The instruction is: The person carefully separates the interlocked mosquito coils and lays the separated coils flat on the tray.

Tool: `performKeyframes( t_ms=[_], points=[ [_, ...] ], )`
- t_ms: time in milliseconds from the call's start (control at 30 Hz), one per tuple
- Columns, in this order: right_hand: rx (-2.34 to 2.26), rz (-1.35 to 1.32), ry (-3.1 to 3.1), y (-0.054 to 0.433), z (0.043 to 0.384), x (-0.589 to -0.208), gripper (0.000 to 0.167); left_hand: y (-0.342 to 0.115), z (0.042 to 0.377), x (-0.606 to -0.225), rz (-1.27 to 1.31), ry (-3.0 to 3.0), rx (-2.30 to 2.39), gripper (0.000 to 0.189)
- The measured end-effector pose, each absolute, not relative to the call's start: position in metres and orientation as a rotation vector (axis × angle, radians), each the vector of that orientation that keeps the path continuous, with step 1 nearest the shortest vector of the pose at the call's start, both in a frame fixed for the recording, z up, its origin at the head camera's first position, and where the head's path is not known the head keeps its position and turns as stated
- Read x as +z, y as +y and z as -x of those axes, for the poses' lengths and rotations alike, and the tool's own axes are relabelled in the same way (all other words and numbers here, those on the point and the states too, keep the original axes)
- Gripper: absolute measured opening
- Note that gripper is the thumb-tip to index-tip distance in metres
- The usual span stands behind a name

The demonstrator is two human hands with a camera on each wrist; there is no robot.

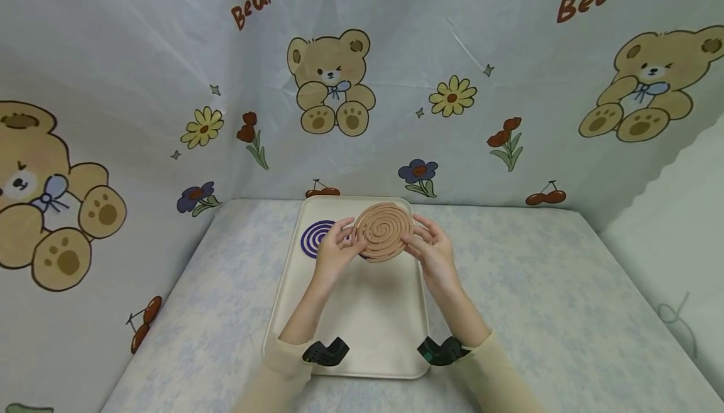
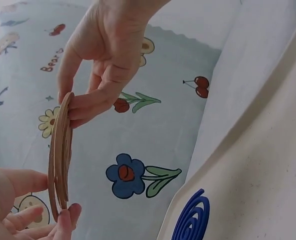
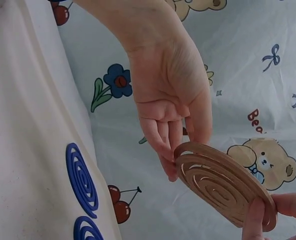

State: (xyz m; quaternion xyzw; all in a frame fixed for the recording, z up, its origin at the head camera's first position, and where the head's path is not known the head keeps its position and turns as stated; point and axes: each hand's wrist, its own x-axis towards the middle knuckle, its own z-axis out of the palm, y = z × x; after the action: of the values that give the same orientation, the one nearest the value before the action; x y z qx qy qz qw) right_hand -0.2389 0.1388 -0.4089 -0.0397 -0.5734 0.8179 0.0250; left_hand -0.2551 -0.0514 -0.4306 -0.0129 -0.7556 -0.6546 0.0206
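Both hands hold a flat brown mosquito coil [image 1: 383, 231], tilted up over the tray with its spiral face toward the head camera. My left hand [image 1: 335, 253] pinches its left rim between thumb and fingers, and my right hand [image 1: 437, 253] grips the right rim. Edge-on in the left wrist view, the coil [image 2: 61, 155] shows its turns spread into slightly separate layers. A blue coil [image 1: 314, 239] lies on the tray left of my left hand. In the right wrist view a second blue coil [image 3: 87, 231] lies beside the first blue coil [image 3: 82, 180]; in the head view the brown coil and left hand mostly hide it.
The cream tray [image 1: 367, 319] lies lengthwise on a pale blue mottled table [image 1: 537, 293]. A white cloth [image 1: 407, 42] printed with bears and flowers hangs behind and at the left. Each wrist carries a small black camera mount [image 1: 327, 352].
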Motion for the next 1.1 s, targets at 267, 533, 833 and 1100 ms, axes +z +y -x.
performKeyframes(
  t_ms=[267,533,833,1100],
  points=[
    [2.561,0.005,-1.896,0.14,0.238,-0.407,0.053,-0.059,0.259,-0.429,0.078,-2.237,-2.057,0.049],
    [2.533,-0.024,-2.022,0.141,0.241,-0.41,0.061,-0.058,0.259,-0.428,0.126,-2.121,-2.19,0.043],
    [2.328,-0.015,-1.925,0.139,0.237,-0.413,0.062,-0.046,0.254,-0.43,0.156,-2.256,-2.108,0.051],
    [2.205,-0.037,-1.935,0.127,0.23,-0.413,0.058,-0.035,0.247,-0.436,0.35,-2.397,-2.002,0.046]
  ],
)
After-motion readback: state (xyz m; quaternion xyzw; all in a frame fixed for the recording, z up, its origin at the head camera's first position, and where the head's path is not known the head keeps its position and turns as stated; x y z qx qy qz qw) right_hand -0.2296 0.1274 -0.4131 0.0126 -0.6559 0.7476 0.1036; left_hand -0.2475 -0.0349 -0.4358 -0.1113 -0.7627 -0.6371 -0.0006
